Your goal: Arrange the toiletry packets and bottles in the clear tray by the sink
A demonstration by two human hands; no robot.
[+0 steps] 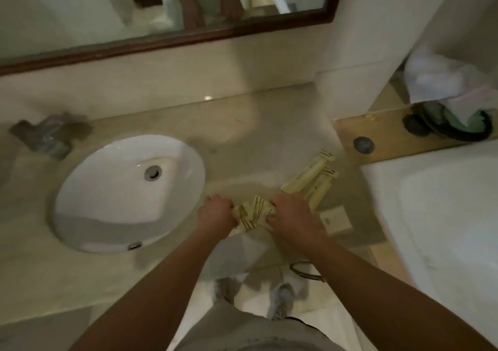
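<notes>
Your left hand (215, 212) and right hand (289, 213) meet at the near edge of the counter (242, 135), just right of the sink (89, 189); between them you hold a bunch of small striped packets (254, 212), cream with dark bands, fanned at different angles; your left fingers curl round the bunch's left end and your right fingers curl round its right end, though blur hides how each fingertip lies; the bunch sits at or just above the counter surface, and you cannot tell which; just beyond your right hand two long packets (310, 178) of the same cream and stripes lie side by side on the counter, slanting away to the far right, their near ends hidden behind your knuckles; a flat square packet (336, 220) lies on the counter just right of your right wrist, apart from the long ones; the sink is white and oval with its drain (153, 172) in the middle; a tap (51, 137) stands at its far left; a dark-framed mirror (161, 0) runs along the far wall; a wooden ledge (398, 132) lies to the far right with a white towel (436, 78) above it.
</notes>
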